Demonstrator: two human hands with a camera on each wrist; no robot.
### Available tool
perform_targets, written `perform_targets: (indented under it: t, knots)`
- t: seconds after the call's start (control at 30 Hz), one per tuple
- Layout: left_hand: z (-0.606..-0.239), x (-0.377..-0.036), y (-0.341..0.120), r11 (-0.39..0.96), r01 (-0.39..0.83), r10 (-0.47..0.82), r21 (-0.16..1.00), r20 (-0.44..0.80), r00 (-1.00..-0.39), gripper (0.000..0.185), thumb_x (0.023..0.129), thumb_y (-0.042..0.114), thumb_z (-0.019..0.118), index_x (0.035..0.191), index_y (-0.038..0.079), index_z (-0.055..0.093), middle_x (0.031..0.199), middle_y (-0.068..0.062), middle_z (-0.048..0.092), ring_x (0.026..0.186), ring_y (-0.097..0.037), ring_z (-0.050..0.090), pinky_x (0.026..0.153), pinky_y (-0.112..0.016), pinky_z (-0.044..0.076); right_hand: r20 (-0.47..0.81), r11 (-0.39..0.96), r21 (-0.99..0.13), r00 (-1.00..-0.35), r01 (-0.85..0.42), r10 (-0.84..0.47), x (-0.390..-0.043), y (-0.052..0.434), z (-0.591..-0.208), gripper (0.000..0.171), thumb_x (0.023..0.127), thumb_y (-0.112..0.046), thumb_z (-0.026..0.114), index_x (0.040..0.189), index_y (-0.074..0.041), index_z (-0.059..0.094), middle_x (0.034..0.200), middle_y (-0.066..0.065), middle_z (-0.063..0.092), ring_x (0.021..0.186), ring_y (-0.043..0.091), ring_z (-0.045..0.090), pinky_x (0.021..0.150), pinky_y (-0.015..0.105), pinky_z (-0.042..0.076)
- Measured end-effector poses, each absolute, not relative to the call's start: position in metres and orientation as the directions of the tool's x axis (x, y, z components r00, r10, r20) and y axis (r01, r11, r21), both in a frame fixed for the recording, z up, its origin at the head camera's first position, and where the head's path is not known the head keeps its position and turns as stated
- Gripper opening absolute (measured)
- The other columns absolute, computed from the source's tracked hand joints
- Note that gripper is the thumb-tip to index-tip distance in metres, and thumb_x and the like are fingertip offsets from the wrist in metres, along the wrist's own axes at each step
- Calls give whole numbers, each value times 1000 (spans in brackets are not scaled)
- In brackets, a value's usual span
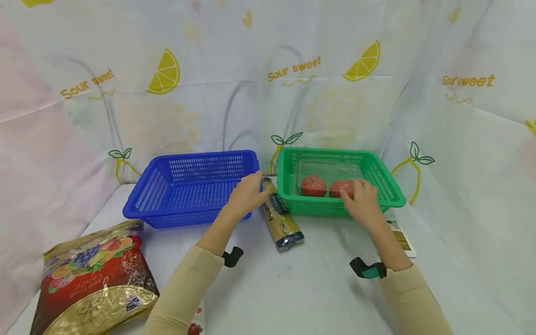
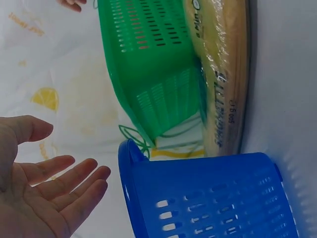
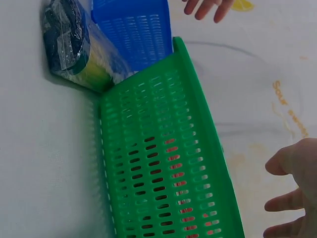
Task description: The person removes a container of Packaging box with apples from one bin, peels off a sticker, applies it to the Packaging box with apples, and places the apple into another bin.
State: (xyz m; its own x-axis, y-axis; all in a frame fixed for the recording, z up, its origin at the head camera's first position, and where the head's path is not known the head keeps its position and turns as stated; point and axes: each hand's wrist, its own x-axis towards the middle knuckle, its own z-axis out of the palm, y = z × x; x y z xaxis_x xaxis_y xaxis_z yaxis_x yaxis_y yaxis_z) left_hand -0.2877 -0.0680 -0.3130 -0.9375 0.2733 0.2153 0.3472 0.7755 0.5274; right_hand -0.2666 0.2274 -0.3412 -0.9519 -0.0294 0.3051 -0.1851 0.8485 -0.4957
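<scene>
Head view | left hand (image 1: 248, 193) spread at blue basket (image 1: 197, 186) | right hand (image 1: 363, 201) spread over green basket (image 1: 335, 179) by tomatoes (image 1: 326, 187) | step: reaching; next needs fingers closing on something.

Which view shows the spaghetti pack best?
Head view: the whole spaghetti pack lies between the blue basket and green basket. Left wrist shows its long side and label; right wrist shows only its end.

Left hand (image 2: 42, 198) at 8 o'clock, palm up, fingers straight and relaxed, holding nothing. Blue basket (image 2: 208, 198) at 5 o'clock, just beside fingertips. Green basket (image 2: 148, 64) at 12 o'clock. Spaghetti pack (image 2: 225, 74) at 2 o'clock, lying against green basket, end near blue basket rim. Fingertips (image 2: 72, 4) at 11 o'clock edge.
</scene>
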Motion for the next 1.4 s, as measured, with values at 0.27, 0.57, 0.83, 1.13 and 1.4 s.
perform_targets:
  t: [0.27, 0.57, 0.83, 1.13, 1.4]
  knots:
    - [-304, -302, -46, 708, 394, 335, 586, 213, -918, 44, 92, 19, 50, 132, 1, 43, 123, -16, 54, 91, -23, 61, 77, -34, 50, 228, 837, -527, -973, -149, -30, -283, 240, -340, 54, 96, -24, 41, 133, 14, 31, 135, 39, 21, 124, 55, 15, 97, 67, 14]
    - [-303, -322, -15, 715, 423, 392, 557, 181, -902, 46, 94, 21, 50, 133, -1, 41, 76, -9, 58, 52, -12, 44, 61, -30, 45, 132, 847, -528, -991, -66, 5, -299, 253, -339, 60, 96, -29, 41, 136, 13, 25, 135, 40, 18, 122, 59, 14, 94, 69, 17]
    - [-317, -335, 0, 696, 358, 385, 623, 97, -918, 49, 95, 23, 47, 136, 0, 36, 68, -4, 54, 43, -9, 31, 57, -27, 40, 53, 844, -536, -999, -27, 2, -307, 257, -337, 65, 95, -29, 40, 136, 17, 18, 135, 43, 17, 123, 56, 18, 95, 65, 24]
    - [-330, -345, 16, 738, 317, 342, 595, 75, -937, 47, 94, 21, 48, 133, -4, 39, 120, -21, 53, 98, -27, 56, 81, -36, 48, -21, 859, -511, -999, 33, 26, -316, 263, -337, 74, 95, -36, 38, 136, 20, 11, 136, 43, 13, 126, 54, 14, 98, 63, 22]
    - [-341, -343, 43, 845, 242, 263, 477, 24, -965, 45, 95, 31, 44, 124, -3, 47, 112, -17, 53, 96, -27, 53, 69, -37, 48, -154, 877, -467, -987, 113, 45, -319, 266, -336, 82, 94, -43, 33, 136, 19, 1, 136, 44, 13, 124, 55, 19, 96, 62, 26]
